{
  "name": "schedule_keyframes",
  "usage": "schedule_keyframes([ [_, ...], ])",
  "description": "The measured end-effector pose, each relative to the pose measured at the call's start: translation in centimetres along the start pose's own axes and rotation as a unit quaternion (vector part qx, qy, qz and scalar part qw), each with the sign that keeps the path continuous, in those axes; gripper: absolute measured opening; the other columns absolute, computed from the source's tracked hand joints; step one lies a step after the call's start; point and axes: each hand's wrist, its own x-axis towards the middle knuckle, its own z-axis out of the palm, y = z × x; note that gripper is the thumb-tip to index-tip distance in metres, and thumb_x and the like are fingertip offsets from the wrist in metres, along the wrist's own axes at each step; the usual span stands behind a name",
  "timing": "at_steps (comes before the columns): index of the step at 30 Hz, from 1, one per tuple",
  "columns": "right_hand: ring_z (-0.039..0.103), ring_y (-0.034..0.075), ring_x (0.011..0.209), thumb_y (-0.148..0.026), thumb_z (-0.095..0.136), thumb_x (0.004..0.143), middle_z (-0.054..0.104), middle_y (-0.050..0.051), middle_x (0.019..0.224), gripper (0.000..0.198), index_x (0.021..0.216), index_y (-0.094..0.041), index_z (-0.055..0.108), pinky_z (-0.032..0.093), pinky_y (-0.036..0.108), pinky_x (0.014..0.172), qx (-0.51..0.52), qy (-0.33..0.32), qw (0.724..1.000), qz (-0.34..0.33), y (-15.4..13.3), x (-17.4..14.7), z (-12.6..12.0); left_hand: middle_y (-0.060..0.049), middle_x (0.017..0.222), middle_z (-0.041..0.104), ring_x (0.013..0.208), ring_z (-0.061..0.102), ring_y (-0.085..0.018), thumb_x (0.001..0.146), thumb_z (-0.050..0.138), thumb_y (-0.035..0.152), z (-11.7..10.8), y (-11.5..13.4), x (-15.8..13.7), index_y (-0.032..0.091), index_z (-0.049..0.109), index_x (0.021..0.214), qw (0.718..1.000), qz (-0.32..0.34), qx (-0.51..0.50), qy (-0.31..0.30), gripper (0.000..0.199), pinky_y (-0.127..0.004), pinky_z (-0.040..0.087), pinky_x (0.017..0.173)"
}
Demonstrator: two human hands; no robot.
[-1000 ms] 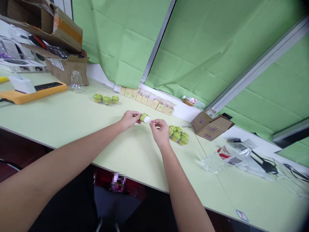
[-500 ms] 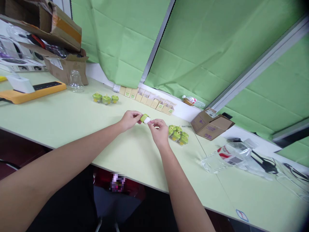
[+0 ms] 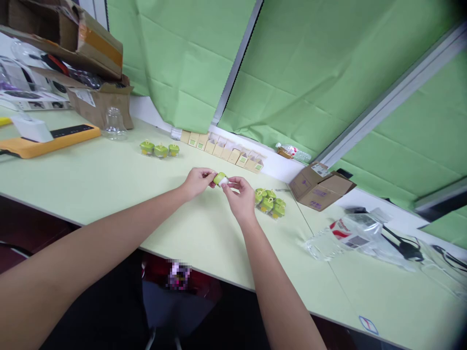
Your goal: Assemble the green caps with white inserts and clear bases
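Observation:
Above the middle of the table, a small green-and-white container [image 3: 219, 178] is held between both hands. My left hand [image 3: 198, 183] pinches its green end from the left. On the right, the fingertips of my right hand [image 3: 241, 197] close on the white end. The fingers cover part of the container, so its exact kind is hard to make out. Beyond my right hand stands a cluster of several small green-lidded clear tubs [image 3: 267, 204] with loops on top. Three similar green-lidded tubs [image 3: 160, 149] sit farther back on the left.
A row of small cardboard boxes [image 3: 220, 148] lines the back edge. An orange power strip [image 3: 75, 132] and clear plastic cup [image 3: 115, 125] lie left, near cardboard boxes [image 3: 104, 102]. To the right are a carton [image 3: 317, 188], a large clear bottle [image 3: 339, 236] and cables [image 3: 404, 250].
The container has shifted very slightly right and turned a little. My right fingers have moved closer around its white end, which shows less now.

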Motion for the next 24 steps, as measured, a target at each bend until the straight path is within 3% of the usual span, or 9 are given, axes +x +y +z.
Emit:
schedule_keyframes([
  [9, 0.068, 0.019, 0.087, -0.034, 0.077, 0.070, 0.070, 0.005, 0.092, 0.028, 0.091, -0.020, 0.064, 0.057, 0.040, 0.087, 0.110, -0.049, 0.992, 0.029, 1.1, 0.5, -0.3, -0.006, 0.072, 0.069, 0.060, 0.059, -0.012, 0.071, 0.080, 0.036, -0.5, 0.1, 0.1, 0.010, 0.074, 0.084, 0.988, -0.092, -0.121, -0.038, 0.029, -0.033, 0.053, 0.071],
  [17, 0.066, 0.015, 0.080, -0.033, 0.076, 0.069, 0.067, 0.001, 0.086, 0.025, 0.087, -0.020, 0.064, 0.062, 0.041, 0.082, 0.161, -0.043, 0.984, 0.056, 0.5, 0.2, -0.1, -0.008, 0.080, 0.071, 0.064, 0.060, -0.011, 0.070, 0.081, 0.027, -0.6, 0.1, 0.1, 0.010, 0.074, 0.087, 0.970, -0.140, -0.177, -0.094, 0.025, -0.031, 0.053, 0.074],
  [24, 0.067, 0.017, 0.088, -0.038, 0.078, 0.069, 0.064, 0.003, 0.099, 0.034, 0.093, -0.020, 0.063, 0.061, 0.039, 0.082, 0.155, -0.055, 0.985, 0.060, -0.1, -0.1, -0.1, -0.009, 0.094, 0.073, 0.077, 0.068, -0.014, 0.076, 0.076, 0.022, -0.5, 0.2, 0.0, 0.013, 0.072, 0.095, 0.961, -0.163, -0.198, -0.101, 0.021, -0.027, 0.056, 0.078],
])
